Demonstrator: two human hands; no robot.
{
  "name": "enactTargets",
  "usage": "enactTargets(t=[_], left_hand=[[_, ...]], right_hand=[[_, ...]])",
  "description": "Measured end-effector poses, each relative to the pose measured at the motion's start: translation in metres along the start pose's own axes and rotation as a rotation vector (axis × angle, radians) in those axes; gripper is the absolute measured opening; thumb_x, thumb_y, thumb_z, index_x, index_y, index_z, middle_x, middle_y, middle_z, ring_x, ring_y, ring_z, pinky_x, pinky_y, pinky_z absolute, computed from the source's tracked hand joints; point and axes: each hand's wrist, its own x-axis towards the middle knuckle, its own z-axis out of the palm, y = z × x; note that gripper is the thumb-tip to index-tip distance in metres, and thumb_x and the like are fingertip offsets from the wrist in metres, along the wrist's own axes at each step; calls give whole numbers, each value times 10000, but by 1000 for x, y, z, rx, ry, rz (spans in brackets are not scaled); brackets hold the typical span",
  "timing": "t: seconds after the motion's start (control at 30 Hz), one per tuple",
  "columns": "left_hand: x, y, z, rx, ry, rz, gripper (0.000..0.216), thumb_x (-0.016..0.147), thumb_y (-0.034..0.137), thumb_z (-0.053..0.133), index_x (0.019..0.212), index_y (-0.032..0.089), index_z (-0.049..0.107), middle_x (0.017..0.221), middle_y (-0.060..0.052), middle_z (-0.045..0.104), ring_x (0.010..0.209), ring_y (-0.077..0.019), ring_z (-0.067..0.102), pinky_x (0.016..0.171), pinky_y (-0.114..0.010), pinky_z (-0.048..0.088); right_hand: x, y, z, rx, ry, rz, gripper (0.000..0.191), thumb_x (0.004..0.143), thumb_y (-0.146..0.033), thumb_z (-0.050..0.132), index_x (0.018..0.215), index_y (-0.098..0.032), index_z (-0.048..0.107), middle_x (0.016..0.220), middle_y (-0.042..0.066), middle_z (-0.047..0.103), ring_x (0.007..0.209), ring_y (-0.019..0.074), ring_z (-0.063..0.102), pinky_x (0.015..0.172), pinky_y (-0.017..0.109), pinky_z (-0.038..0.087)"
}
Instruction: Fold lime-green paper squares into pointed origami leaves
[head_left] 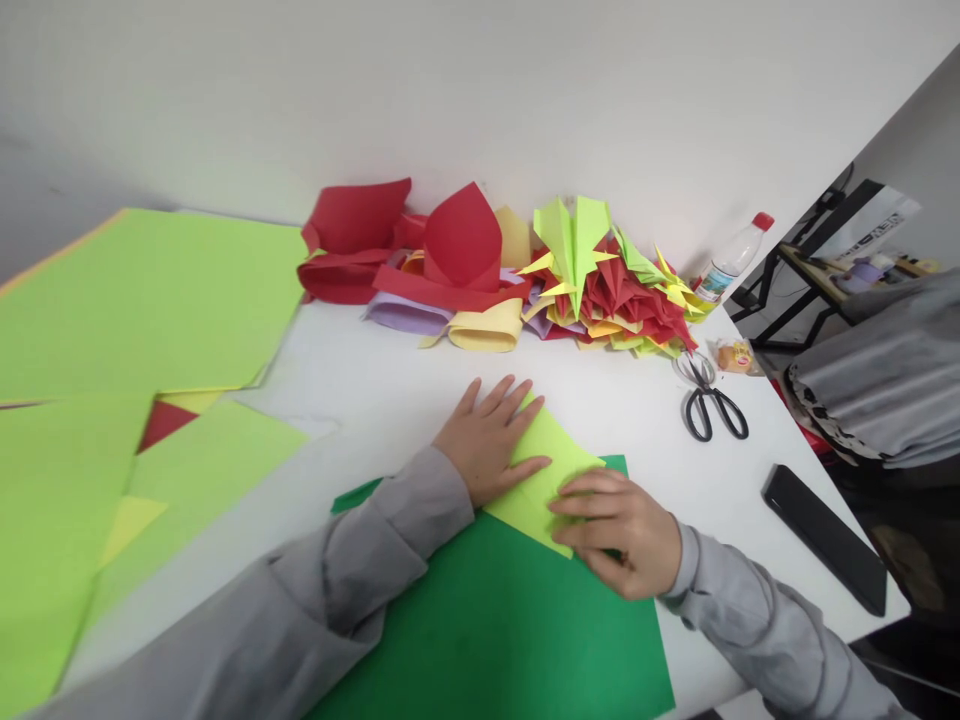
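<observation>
A folded sheet of yellow-green paper (551, 450) lies tilted on the table, partly over a large green sheet (487, 625). My left hand (487, 445) rests flat on its upper left side, fingers spread, pressing it down. At the lower right edge, my right hand (619, 530) has its fingers curled around the paper, with the thumb underneath near the green sheet. Part of the fold is hidden under both hands.
Big lime sheets (150, 300) cover the table's left side. Rolled red paper shapes (461, 240) and folded paper planes (574, 250) line the wall. To the right are scissors (709, 400), a plastic bottle (731, 260), a small snack packet (735, 357) and a black phone-like slab (825, 540).
</observation>
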Motion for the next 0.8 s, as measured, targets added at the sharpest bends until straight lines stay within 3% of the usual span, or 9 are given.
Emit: enactTargets(t=[0.07, 0.17, 0.57, 0.73, 0.8], left_hand=[[0, 1, 1, 7, 9, 2, 699, 896, 600, 345, 1416, 133, 376, 1506, -148, 317, 1387, -358, 253, 1090, -598, 151], [0, 1, 2, 8, 18, 12, 681, 909, 587, 335, 1422, 140, 364, 1503, -132, 327, 1392, -349, 247, 1097, -604, 124], [1, -2, 6, -26, 18, 27, 536, 959, 443, 280, 1406, 172, 395, 1498, -89, 349, 1383, -330, 279, 1085, -617, 165], [2, -1, 0, -46, 87, -62, 500, 949, 280, 247, 1381, 96, 421, 1484, -173, 352, 1369, -323, 316, 1076, -591, 211], [2, -2, -1, -51, 144, -72, 506, 949, 294, 247, 1375, 85, 425, 1482, -203, 342, 1374, -328, 303, 1079, -586, 200]], right_hand=[[2, -4, 4, -76, 34, 65, 286, 871, -250, 491, 1082, -143, 652, 1197, 119, 640, 1205, 243, 489, 985, 429, 431], [3, -7, 11, -208, -20, 67, 324, 893, -329, 508, 1131, -138, 619, 1247, 149, 603, 1206, 291, 484, 952, 479, 446], [-2, -9, 13, -230, 15, 6, 211, 876, -274, 547, 953, -139, 691, 1162, 104, 660, 1153, 291, 536, 913, 449, 502], [-1, -10, 16, -208, 87, 38, 248, 872, -269, 539, 1057, -141, 643, 1105, 105, 685, 1109, 272, 566, 879, 433, 513], [-1, -10, 17, -201, 97, 50, 271, 868, -262, 541, 1096, -142, 621, 1095, 106, 688, 1103, 263, 571, 875, 424, 512]])
